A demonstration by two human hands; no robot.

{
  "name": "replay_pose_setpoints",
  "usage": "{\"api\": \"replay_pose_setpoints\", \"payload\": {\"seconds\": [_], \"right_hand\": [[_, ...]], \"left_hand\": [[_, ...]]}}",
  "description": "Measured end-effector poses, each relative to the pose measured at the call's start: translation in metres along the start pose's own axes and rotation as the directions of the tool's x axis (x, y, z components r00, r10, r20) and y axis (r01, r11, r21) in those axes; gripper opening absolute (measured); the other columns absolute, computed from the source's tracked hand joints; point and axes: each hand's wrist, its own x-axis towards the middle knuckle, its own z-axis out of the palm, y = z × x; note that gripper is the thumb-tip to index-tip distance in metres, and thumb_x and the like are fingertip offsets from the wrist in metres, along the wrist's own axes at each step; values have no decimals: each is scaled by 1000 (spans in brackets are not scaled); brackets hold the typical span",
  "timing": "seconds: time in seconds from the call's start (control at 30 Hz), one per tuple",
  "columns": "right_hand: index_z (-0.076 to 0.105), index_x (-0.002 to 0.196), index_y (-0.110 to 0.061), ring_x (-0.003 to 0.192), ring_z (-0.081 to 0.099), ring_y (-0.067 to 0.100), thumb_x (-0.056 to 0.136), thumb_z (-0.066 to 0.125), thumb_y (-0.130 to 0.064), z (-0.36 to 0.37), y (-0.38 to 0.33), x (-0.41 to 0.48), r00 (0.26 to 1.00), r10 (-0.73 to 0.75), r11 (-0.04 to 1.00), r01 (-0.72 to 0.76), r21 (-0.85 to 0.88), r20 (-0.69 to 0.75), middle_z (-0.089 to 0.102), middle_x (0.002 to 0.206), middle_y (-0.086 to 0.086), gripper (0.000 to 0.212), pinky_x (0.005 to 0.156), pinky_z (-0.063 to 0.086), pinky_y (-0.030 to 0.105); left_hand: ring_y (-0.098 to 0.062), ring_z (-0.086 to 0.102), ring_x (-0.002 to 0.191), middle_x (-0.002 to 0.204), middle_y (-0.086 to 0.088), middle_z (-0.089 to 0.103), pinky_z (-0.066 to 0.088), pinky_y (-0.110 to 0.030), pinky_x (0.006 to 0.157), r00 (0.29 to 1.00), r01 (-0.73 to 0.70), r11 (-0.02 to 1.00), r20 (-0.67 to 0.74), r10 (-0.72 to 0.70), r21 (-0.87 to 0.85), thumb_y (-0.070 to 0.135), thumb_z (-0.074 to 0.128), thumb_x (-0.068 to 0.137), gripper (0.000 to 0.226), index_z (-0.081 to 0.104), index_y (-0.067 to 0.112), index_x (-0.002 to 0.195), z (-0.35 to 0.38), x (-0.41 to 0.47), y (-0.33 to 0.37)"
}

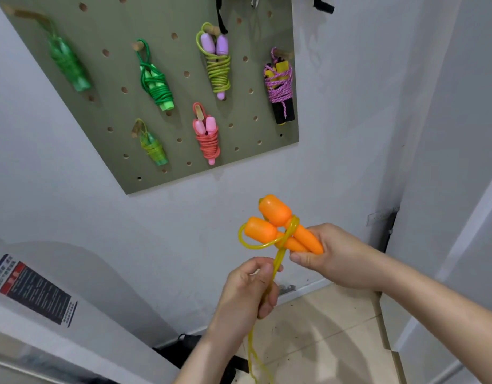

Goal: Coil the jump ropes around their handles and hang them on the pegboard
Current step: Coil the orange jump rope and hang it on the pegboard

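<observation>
Your right grip (329, 253) clamps the orange handles (281, 228), pointing up-left; your left grip (249, 289), just below, pinches the yellow rope (278, 261).

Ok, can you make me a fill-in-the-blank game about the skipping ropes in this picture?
1. The right hand grips two ____ handles shaped like carrots.
2. The left hand pulls the yellow cord, which is looped around the handles and trails down toward the ____.
3. The pegboard already holds ____ coiled jump ropes.
4. The rope with black and yellow handles has a ____ cord.

Missing words: orange; floor; six; pink
</observation>
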Motion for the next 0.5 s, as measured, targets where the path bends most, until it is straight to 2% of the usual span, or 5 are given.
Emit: {"api": "replay_pose_setpoints", "payload": {"seconds": [0.13, 0.2, 0.27, 0.37, 0.5], "right_hand": [[39, 60, -19, 49, 36, 8, 91, 61, -24, 0, 10, 12, 977, 132, 984, -150, -99, -167, 38, 52, -9, 39, 49, 28, 23], [40, 63, -21, 61, 49, 19, 92, 59, -30, -2, 13, 17, 957, 160, 944, -220, -247, -241, 46, 59, -4, 36, 55, 33, 30], [44, 73, -22, 79, 58, 31, 93, 55, -35, 1, 15, 20, 950, 162, 861, -268, -433, -267, 57, 76, 3, 27, 62, 37, 32], [51, 94, -20, 91, 60, 34, 96, 50, -33, 13, 14, 19, 960, 181, 750, -274, -602, -212, 63, 98, 10, 14, 65, 38, 32], [54, 105, -18, 91, 58, 28, 95, 52, -28, 21, 3, 16, 928, 373, 654, -259, -711, 5, 61, 110, 9, 14, 69, 41, 30]], "left_hand": [[-13, 45, 44, 56, 1, 59, 38, -23, 48, 992, -61, 907, -74, 101, 417, 29, 45, 100, 16, 60, 29, 107, 1, -8, 1], [-12, 58, 61, 69, 2, 67, 46, -26, 62, 973, -132, 638, -24, 230, 759, 39, 40, 100, 21, 46, 40, 119, 0, -14, 1], [-22, 63, 69, 73, -1, 67, 45, -31, 60, 946, -158, 234, 80, 314, 959, 41, 45, 96, 32, 40, 34, 127, 2, -20, 2], [-21, 45, 29, 39, 1, 46, 16, -20, 40, 907, -242, -198, 294, 302, 950, 25, 86, 48, 50, 65, 20, 93, 5, -22, 10], [-19, 38, 25, 40, 0, 38, 3, -16, 44, 864, -266, -299, 364, 348, 916, 17, 84, 39, 52, 66, 29, 86, -8, -13, 35]]}}
